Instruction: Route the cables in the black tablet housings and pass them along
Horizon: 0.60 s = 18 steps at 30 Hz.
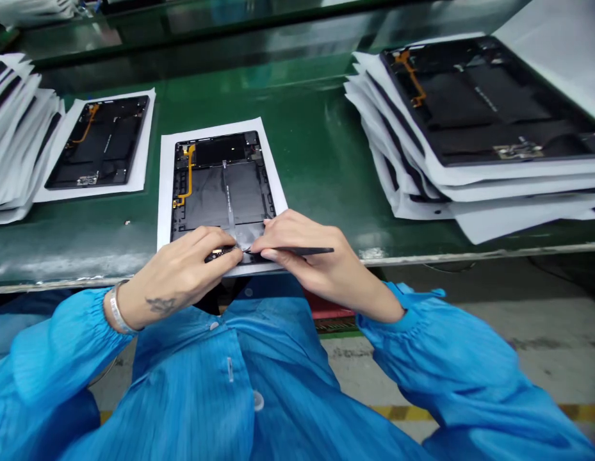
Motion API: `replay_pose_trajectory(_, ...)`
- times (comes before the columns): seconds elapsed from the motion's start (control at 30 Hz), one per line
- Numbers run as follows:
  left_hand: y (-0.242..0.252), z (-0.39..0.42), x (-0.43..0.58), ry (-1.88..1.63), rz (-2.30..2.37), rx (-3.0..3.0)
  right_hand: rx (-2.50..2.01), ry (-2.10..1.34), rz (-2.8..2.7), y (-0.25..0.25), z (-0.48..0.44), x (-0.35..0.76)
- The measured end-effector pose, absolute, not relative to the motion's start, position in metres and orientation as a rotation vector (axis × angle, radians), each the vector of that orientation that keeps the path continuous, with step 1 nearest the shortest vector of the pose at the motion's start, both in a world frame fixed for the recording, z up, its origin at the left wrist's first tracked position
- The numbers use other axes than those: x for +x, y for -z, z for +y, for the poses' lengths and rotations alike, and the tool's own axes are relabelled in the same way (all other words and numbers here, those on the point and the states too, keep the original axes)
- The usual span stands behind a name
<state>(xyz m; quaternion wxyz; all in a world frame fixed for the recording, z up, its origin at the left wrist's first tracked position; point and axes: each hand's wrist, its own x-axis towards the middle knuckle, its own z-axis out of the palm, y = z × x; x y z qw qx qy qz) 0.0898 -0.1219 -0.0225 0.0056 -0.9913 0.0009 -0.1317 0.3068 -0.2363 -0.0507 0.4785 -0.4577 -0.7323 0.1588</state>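
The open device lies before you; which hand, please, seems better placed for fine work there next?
Probably the right hand: it holds a slim dark tool at the open device; the left hand shows none.

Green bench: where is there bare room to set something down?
Widest bare bench: between the middle device and right stack. A smaller patch, bar a speck, fronts the left device. Crowded: around the left hand, right hand and left stack.

"What's the right hand [321,235] holding?"
"A slim dark tool [309,251], at the open tablet's [205,198] near end; the left hand [194,266] is there too."
"And around?"
"Paper-layered stacks [393,131] left and right on the bench [316,153]."
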Motion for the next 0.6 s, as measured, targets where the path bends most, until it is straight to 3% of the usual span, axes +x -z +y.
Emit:
replay_pose_trajectory(0.23,0.040,-0.131,0.085,0.688,-0.148,-3.101,-1.238,-0.457,-1.403,0.053,-0.235,0.312)
replay_pose_trajectory(0.43,0.127,-0.180,0.055,1.151,-0.343,-2.969,-1.159,-0.352,-0.940,0.063,-0.231,0.310)
replay_pose_trajectory(0.6,0.201,-0.199,0.041,0.779,-0.515,-3.428,-1.170,-0.267,-1.017,0.066,-0.226,0.311)
